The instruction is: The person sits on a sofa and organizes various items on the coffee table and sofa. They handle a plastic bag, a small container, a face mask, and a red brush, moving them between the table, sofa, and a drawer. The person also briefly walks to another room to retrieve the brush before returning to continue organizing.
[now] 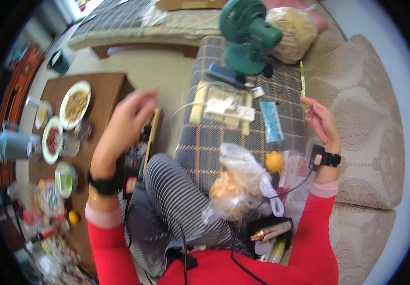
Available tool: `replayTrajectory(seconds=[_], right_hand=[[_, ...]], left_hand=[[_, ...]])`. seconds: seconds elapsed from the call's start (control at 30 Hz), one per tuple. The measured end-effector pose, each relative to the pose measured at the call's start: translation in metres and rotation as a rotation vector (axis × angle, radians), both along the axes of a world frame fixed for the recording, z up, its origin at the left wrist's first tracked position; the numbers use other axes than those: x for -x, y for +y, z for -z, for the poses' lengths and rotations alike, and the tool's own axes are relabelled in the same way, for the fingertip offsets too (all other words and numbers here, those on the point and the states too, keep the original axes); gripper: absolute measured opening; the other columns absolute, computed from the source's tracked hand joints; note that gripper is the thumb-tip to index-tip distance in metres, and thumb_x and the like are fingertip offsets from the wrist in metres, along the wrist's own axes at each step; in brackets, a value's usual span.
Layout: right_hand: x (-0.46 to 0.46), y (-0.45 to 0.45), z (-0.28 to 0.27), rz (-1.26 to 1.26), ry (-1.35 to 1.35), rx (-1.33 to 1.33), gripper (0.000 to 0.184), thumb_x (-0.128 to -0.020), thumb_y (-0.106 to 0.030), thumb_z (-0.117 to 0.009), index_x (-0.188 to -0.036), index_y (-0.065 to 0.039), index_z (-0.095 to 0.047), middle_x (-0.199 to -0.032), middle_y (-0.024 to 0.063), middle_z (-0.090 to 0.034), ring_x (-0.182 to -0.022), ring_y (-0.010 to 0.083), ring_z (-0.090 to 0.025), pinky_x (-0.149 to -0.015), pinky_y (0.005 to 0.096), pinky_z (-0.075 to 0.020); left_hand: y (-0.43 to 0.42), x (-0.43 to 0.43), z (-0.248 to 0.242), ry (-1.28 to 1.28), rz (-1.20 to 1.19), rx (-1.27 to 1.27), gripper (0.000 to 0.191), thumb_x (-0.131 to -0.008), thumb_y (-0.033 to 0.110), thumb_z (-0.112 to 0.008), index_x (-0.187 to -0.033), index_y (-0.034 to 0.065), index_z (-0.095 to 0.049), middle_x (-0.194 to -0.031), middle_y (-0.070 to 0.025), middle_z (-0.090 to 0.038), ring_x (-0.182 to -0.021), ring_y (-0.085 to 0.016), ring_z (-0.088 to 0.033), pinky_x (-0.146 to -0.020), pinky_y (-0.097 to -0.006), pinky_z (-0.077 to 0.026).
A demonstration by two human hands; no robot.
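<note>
My left hand (131,114) is raised beside the brown wooden table, blurred, fingers partly curled; whether they hold anything cannot be seen. My right hand (319,115) is at the right edge of the plaid-covered seat, its fingertips at the lower end of a thin green stick-like item (302,83); whether it is gripped is unclear. Between the hands lie a white power strip (238,111), a blue packet (272,121) and a dark blue case (225,75). Nearer my lap are an orange fruit (274,161) and a clear plastic bag (231,192) with orange contents.
A green fan (244,58) stands at the back of the seat beside a filled plastic bag (290,32). A patterned sofa (365,117) borders the right. The wooden table (99,96) at left bears plates of food, cups and a pitcher (14,145). An open drawer (151,142) juts beside my knee.
</note>
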State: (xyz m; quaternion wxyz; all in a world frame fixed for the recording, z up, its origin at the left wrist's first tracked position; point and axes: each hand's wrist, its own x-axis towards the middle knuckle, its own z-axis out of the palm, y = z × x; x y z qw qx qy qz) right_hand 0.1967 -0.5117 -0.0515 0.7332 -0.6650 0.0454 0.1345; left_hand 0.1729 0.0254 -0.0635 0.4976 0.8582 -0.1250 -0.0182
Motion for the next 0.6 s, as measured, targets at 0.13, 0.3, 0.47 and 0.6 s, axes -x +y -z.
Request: replayTrajectory(seconds=[0.13,0.3,0.47,0.6], right_hand=[[0.038,0.146,-0.005,-0.313,0.041,0.014,0.036,-0.101,-0.018,-0.049,-0.126,0.006,-0.058,-0.117,0.0072,-0.063,-0.087,0.0098,-0.057,-0.072,0.0235,-0.049],[0.03,0.308,0.067,-0.579,0.321,-0.167,0.036,-0.099,-0.022,-0.055,-0.122,0.006,-0.06,-0.119,0.0093,-0.064,-0.086,0.0122,-0.059,-0.071,0.0249,-0.0515],[0.005,0.429,0.183,-0.715,0.536,0.106,0.041,-0.097,-0.038,-0.06,-0.117,-0.003,-0.064,-0.121,0.0101,-0.063,-0.09,0.0173,-0.06,-0.075,0.0311,-0.0541],[-0.012,0.465,0.221,-0.832,0.453,0.25,0.046,-0.096,-0.044,-0.058,-0.122,-0.007,-0.063,-0.125,0.0079,-0.063,-0.104,0.0241,-0.063,-0.082,0.0362,-0.0538]], left_hand=[[0.031,0.0,-0.006,-0.378,-0.383,-0.053,0.03,-0.096,0.016,-0.056,-0.121,0.0001,-0.061,-0.1,-0.0194,-0.069,-0.09,-0.027,-0.068,-0.08,-0.0348,-0.052],[0.061,0.055,0.012,-0.269,-0.521,0.01,0.03,-0.095,0.014,-0.057,-0.121,0.0012,-0.062,-0.104,-0.0191,-0.069,-0.092,-0.027,-0.069,-0.081,-0.0342,-0.053],[0.076,0.09,0.033,-0.099,-0.535,0.155,0.031,-0.098,0.013,-0.054,-0.125,-0.0005,-0.06,-0.11,-0.0141,-0.07,-0.101,-0.02,-0.067,-0.088,-0.0301,-0.051],[0.075,0.102,0.029,0.079,-0.42,0.367,0.037,-0.102,0.019,-0.05,-0.134,0.0019,-0.054,-0.122,-0.0092,-0.064,-0.108,-0.015,-0.061,-0.095,-0.0277,-0.045]])
